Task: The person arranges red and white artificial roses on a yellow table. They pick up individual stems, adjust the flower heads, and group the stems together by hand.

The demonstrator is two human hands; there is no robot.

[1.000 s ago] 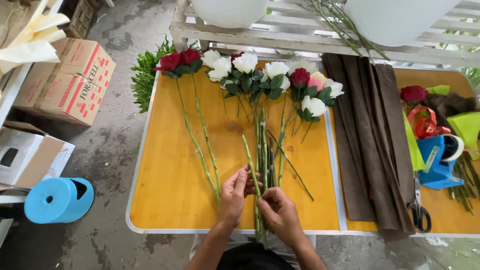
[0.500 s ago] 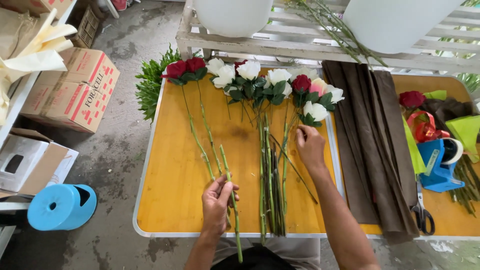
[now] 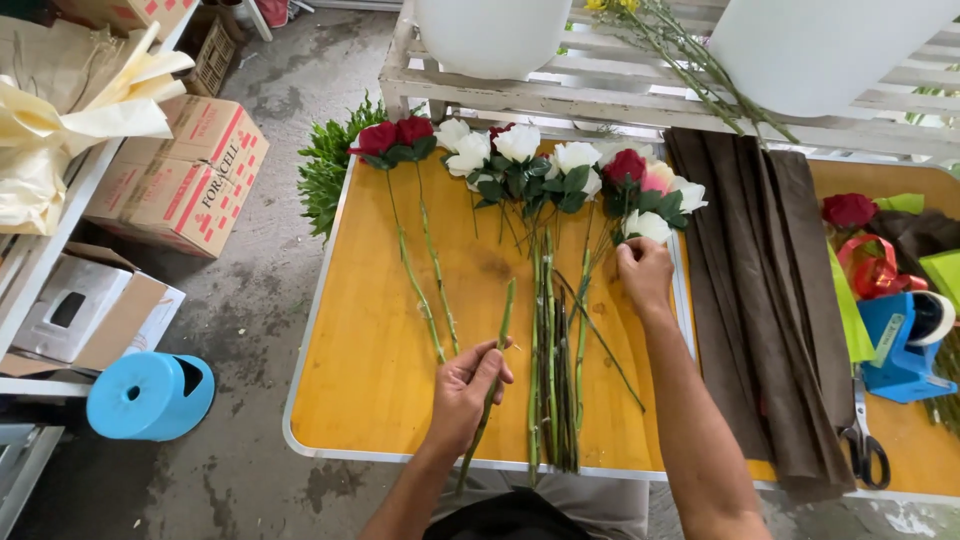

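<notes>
lying near the front edge of the yellow surface, the left hand is curled around a bare green stem, fingers clamped on its lower half. the stem is thin, straight and leafless, its long axis running near to far with a slight lean to the right at the far end; its near end juts past the surface's white-rimmed front edge. the right hand is farther off and to the right, fingers pinched together at the base of a white rose, touching it; whether it truly grips the bloom cannot be told. just right of the held stem lies a bundle of green stems, packed side by side, all pointing near to far, their heads fanned out at the far side as white roses with dark glossy leaves. two red roses on long stems lie to the left, apart from the bundle. folded brown wrapping sheets, matte and soft-looking, lie in a long strip on the right. black-handled scissors rest at its near right, beside a blue tape dispenser. on the floor at left stands a blue plastic cylinder, near cardboard boxes.
</notes>
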